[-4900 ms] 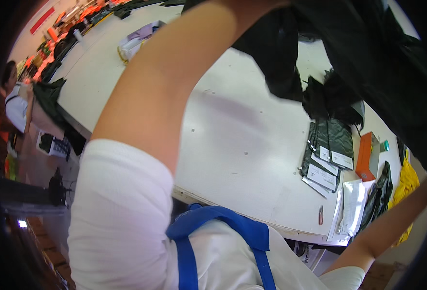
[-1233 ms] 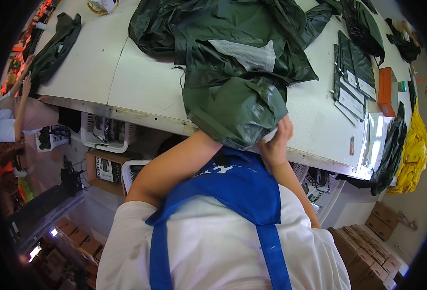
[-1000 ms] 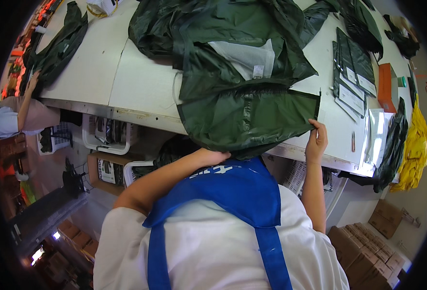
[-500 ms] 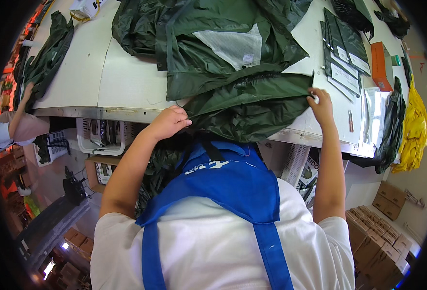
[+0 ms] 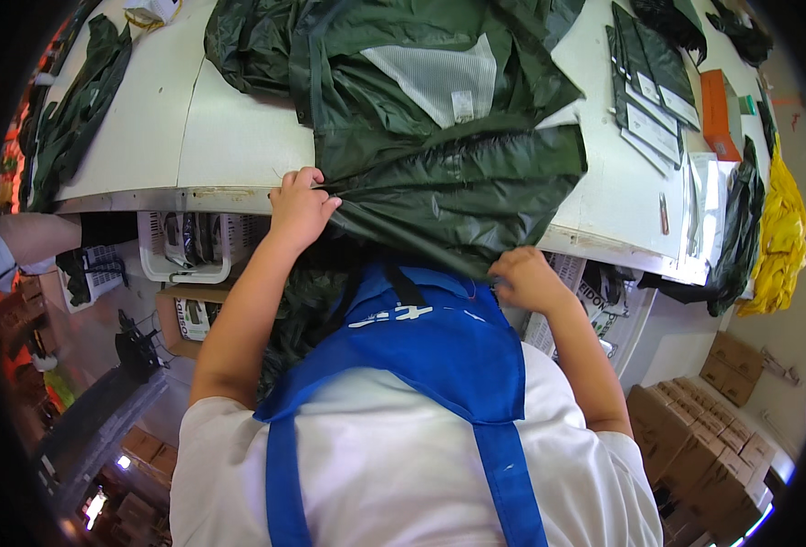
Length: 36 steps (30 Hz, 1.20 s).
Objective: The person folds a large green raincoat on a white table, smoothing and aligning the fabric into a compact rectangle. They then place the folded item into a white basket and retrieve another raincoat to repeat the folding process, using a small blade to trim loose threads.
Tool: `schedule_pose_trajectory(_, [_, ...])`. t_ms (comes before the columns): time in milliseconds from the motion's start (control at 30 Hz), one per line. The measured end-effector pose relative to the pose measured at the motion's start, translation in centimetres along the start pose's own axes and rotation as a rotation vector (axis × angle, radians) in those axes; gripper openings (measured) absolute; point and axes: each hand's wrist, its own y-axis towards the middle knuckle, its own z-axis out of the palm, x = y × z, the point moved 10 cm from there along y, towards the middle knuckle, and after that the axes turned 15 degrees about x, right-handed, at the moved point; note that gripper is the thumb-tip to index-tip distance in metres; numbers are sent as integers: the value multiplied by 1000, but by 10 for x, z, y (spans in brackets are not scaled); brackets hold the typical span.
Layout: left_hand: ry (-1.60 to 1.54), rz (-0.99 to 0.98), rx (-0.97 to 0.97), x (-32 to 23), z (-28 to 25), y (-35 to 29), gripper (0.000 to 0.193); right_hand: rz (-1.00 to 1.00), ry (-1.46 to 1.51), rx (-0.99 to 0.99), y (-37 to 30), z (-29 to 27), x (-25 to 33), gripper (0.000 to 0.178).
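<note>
Stacks of brown cartons (image 5: 695, 447) fill the room's lower right, and a long white surface (image 5: 239, 128) stretches across the view ahead of the blue apron (image 5: 421, 346), its front edge worn. In the middle of that surface lies a dark-green coated garment (image 5: 357, 91), rumpled at the far side; its loose near panel (image 5: 476, 196) drapes over the front edge toward the apron. Because such slick cloth probably slides and creases easily, that panel seems best handled with light, even tension between its two sides — drawn outward, never tugged toward the body, so the overhang does not drag the rest along. Yellow fabric (image 5: 783, 232) hangs at the right end, a white plastic basket (image 5: 148, 260) sits below on the left, and flat dark-green packs (image 5: 649, 73) lie beside an orange box (image 5: 720, 114). Of the hands, the left hand (image 5: 298, 210) pinches the panel's left edge between thumb and fingers; a steady hold there would serve as the anchor. The right hand (image 5: 531, 278) is curled, fingertips at the panel's lower edge — whether they grip it, I cannot tell — and a sure hold would be wise before any pull. A small red-handled tool (image 5: 664, 214) lies near the front edge, well apart from the cloth, and a white label (image 5: 462, 105) shows on the garment's pale mesh.
</note>
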Motion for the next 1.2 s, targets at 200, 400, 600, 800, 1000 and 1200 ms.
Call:
schedule_pose_trajectory(200, [-1355, -303, -604, 47, 86, -54, 55, -66, 83, -429, 41, -70, 19, 41])
schedule_pose_trajectory(400, [-1751, -506, -457, -12, 90, -58, 53, -77, -234, -748, 70, -127, 33, 49])
schedule_pose_trajectory(600, [-467, 287, -264, -167, -22, -30, 54, -54, -114, -466, 185, -150, -59, 30])
schedule_pose_trajectory(800, [-530, 256, 165, -195, 71, 62, 59, -263, 594, -428, 162, -185, -94, 29])
schedule_pose_trajectory(1000, [86, 471, 5, -217, 43, 49, 41, 563, 41, -1149, -70, -105, -150, 43])
schedule_pose_trajectory(1200, [33, 489, 200, -215, 64, 57, 40, 145, 1630, -865, -29, -24, -148, 44])
